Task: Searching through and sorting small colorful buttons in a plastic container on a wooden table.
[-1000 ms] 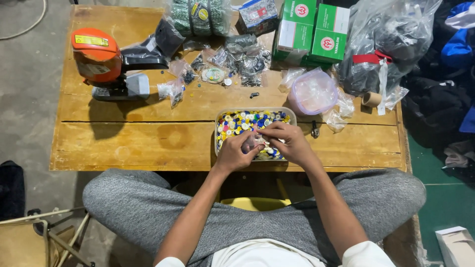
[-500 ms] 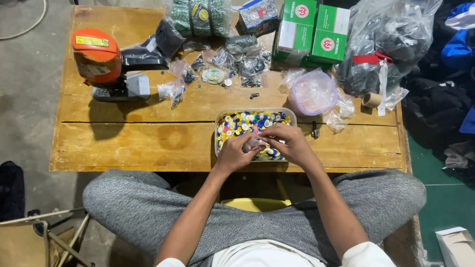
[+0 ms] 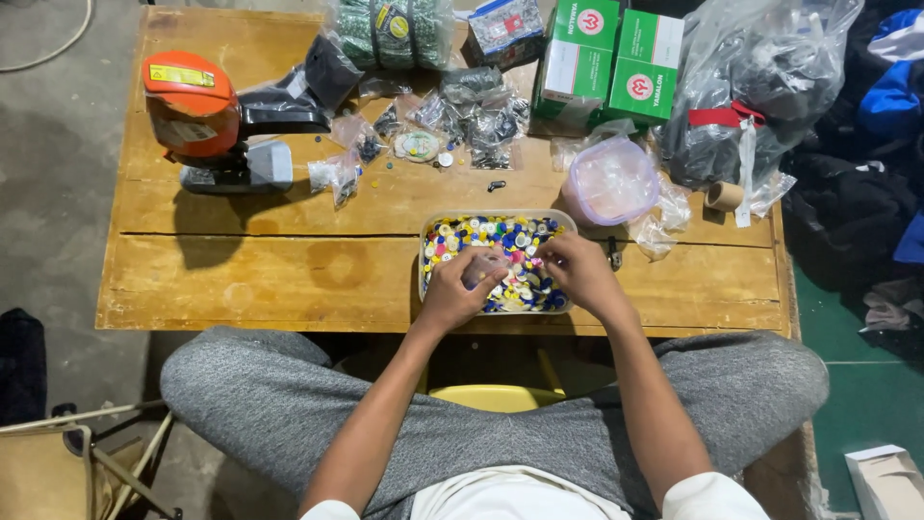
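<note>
One person is sitting at the worn wooden table, and two bare hands are working just below the middle of the frame. One clear rectangular plastic tray is lying at the table's near edge, its long axis running left to right across the frame, and it is holding a heap of small round multicoloured buttons, too many to count. The left hand is curling over the tray's left half, fingers bent narrowly around something small that cannot be made out. The right hand is resting on the tray's right half, fingertips pinching among the buttons; what it is gripping cannot be told. Two green-and-white cardboard boxes are standing at the upper right, one orange-topped press machine at the upper left.
</note>
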